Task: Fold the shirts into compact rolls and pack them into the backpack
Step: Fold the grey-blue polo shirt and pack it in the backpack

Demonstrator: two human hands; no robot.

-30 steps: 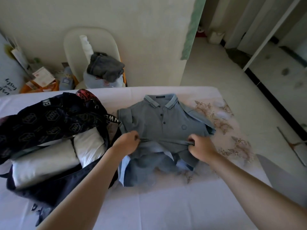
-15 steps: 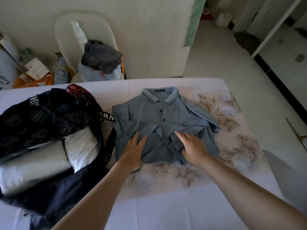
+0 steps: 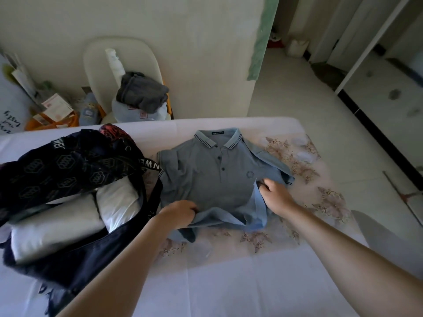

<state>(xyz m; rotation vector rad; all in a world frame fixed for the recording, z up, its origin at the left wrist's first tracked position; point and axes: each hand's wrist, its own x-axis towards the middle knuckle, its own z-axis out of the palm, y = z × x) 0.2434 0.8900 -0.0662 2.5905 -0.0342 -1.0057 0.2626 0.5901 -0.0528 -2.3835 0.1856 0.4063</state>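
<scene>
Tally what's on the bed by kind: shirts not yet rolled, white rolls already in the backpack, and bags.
Blue-grey polo shirt, not yet rolled: 1
White rolls inside the bag: 2
Backpack, open: 1
Total: 4
</scene>
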